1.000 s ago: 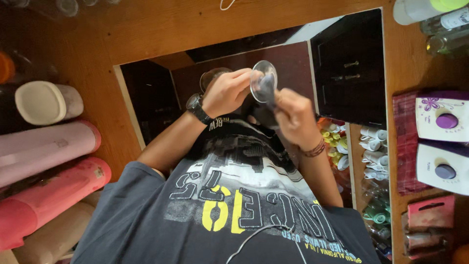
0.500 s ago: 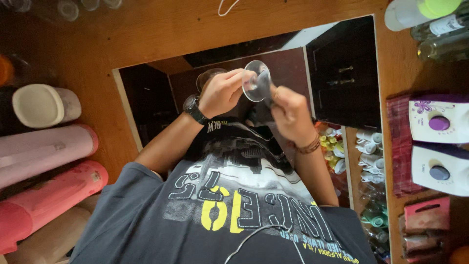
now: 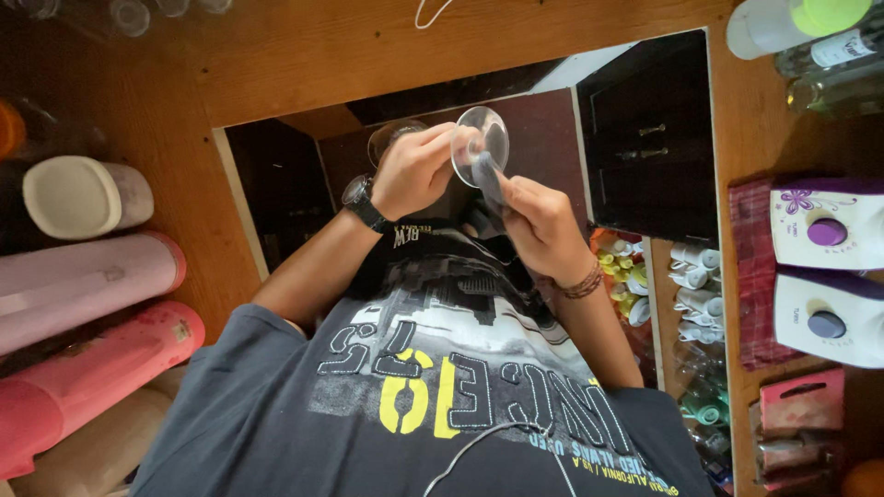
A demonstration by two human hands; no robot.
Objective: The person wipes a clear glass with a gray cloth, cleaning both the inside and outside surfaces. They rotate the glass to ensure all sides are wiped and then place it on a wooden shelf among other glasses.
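Note:
Both my hands are raised in front of my chest around a clear round plastic disc (image 3: 481,143). My left hand (image 3: 412,171), with a black watch on its wrist, grips the disc's left edge. My right hand (image 3: 541,224), with a bead bracelet on its wrist, pinches the disc's lower edge with fingertips and thumb. A small clear strip seems to lie under those fingers; I cannot tell what it is. Below the hands my dark grey printed T-shirt (image 3: 433,387) fills the view.
A wooden frame (image 3: 304,55) surrounds the dark space behind the hands. Pink rolls (image 3: 83,285) and a cream cup (image 3: 78,195) lie on the left. On the right are white boxes with purple caps (image 3: 829,267), bottles (image 3: 810,32), a dark cabinet (image 3: 649,138) and several small spools (image 3: 695,294).
Both hands keep hold of the disc and have shifted only slightly. The disc has turned a little between the fingers.

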